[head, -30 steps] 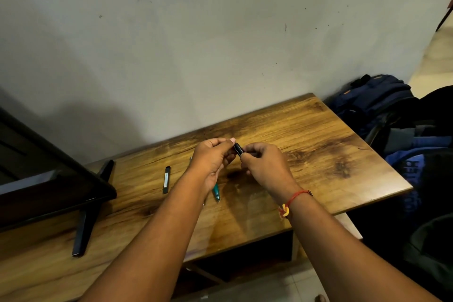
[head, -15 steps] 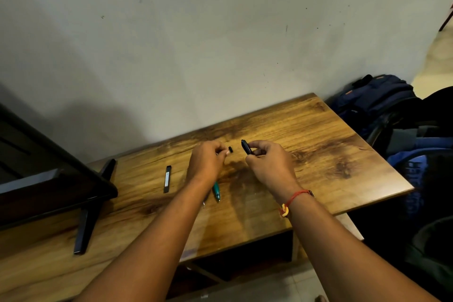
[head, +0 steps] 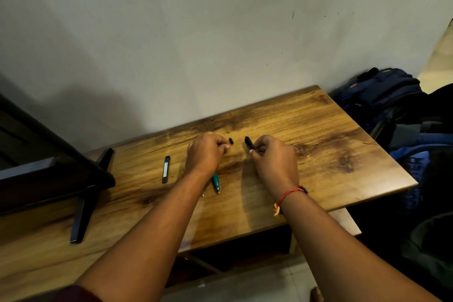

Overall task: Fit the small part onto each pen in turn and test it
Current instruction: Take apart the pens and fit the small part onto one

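My right hand (head: pixel 272 159) pinches a short black pen (head: pixel 248 142) by its lower end, and the pen's dark tip points up and to the left. My left hand (head: pixel 204 153) hovers low over the table with curled fingers. It holds a small black part (head: pixel 230 140) at its fingertips, a short gap away from the pen. A teal pen (head: pixel 216 182) lies on the wooden table (head: pixel 318 135), half hidden under my left wrist. The metal tip of another pen (head: pixel 202 194) shows beside it.
A flat black strip with a pale label (head: pixel 166 169) lies left of my left hand. A dark screen on a black stand foot (head: pixel 83 206) fills the table's left end. Blue and black backpacks (head: pixel 382 95) are piled past the right edge. The wall rises directly behind the table.
My hands were joined at the pen's end. They have since drawn apart and lowered toward the table, the left taking the small part and the right keeping the pen.
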